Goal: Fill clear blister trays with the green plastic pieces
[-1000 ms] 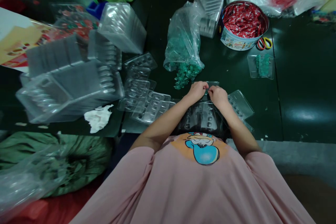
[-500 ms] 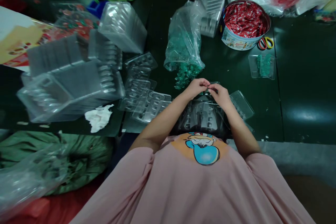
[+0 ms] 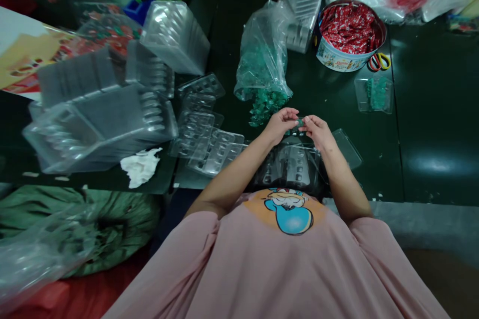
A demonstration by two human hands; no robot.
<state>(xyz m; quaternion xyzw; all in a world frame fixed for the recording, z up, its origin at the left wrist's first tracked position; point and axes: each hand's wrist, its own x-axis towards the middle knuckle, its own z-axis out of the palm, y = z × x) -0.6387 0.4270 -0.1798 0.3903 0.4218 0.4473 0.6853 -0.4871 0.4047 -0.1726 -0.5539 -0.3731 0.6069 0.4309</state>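
Observation:
My left hand (image 3: 280, 124) and my right hand (image 3: 317, 131) meet over the table in front of me. Between their fingertips is a small green translucent plastic piece (image 3: 300, 122), with both hands closed on it. Just below the fingers lies a clear plastic blister tray (image 3: 294, 132), partly hidden by the hands. More clear trays (image 3: 295, 164) rest nearer my body. Beyond my left hand, a heap of similar green pieces (image 3: 264, 108) spills from the mouth of a clear plastic bag (image 3: 260, 55).
Stacked clear trays (image 3: 108, 119) fill the left side, with loose trays (image 3: 215, 147) beside them. A round tin (image 3: 342, 60) of red-wrapped packets, scissors (image 3: 379, 62) and a clear tray with green pieces (image 3: 376, 93) stand to the right. Crumpled white tissue (image 3: 141, 167) lies near the table edge.
My hands have drawn slightly apart, and the small green piece now shows between the fingertips. My right hand has turned a little. The surrounding things have stayed put.

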